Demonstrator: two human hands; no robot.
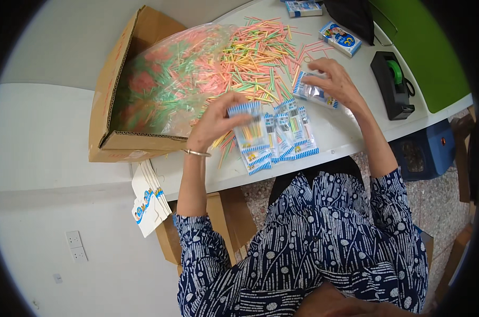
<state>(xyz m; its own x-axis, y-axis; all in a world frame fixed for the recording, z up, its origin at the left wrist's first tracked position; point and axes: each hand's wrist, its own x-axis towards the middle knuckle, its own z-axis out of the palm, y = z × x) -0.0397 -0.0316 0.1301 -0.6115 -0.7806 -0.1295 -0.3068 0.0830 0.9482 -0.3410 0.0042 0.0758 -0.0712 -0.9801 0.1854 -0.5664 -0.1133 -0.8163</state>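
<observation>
My left hand is closed on a small clear packet with blue-striped ends, pinching its upper part. Pink, yellow and green thin sticks show inside it. Under and beside it, several similar packets lie overlapping near the table's front edge. On the right, my right hand curls over another clear, blue-striped packet, thumb against it. That packet's contents are hard to make out. Just beyond both hands spreads a loose pile of thin pastel sticks.
At the left, a cardboard box lies open with a plastic bag of sticks spilling onto the white table. Small printed boxes and a black tape dispenser are at the right. Flat printed cartons hang below the left edge.
</observation>
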